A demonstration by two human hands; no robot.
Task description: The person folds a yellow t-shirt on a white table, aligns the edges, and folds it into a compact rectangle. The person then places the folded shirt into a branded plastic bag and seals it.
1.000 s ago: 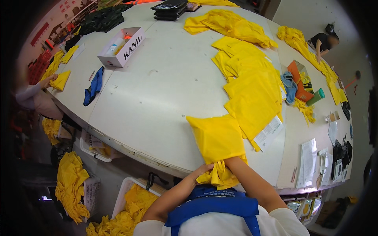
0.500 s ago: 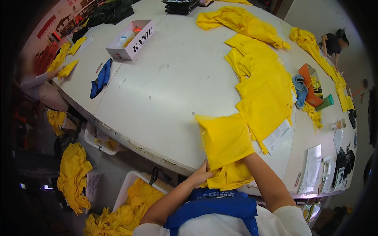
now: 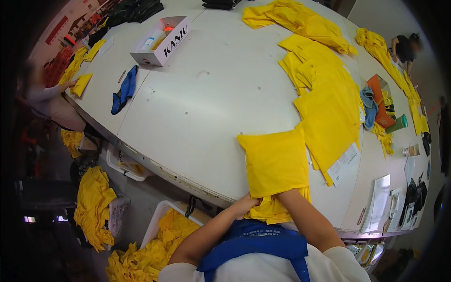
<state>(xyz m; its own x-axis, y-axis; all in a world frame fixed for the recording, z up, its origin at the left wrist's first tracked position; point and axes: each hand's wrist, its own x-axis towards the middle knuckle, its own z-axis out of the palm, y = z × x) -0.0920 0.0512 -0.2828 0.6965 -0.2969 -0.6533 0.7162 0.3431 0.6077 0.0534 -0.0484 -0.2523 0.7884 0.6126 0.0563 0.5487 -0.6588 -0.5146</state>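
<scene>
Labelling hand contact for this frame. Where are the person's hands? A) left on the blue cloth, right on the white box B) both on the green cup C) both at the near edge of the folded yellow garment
C: the left hand and right hand both meet the near edge of the folded yellow garment at the table edge.

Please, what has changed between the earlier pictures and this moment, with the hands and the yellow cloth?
Little changed. Both hands stay at the near table edge on the folded yellow fabric piece: the left hand still grips its lower left corner, and the right hand remains tucked under the cloth, hidden. The piece now lies slightly flatter and squarer. The pile of yellow garments, the white cardboard box and the blue cloth stayed in place.
</scene>
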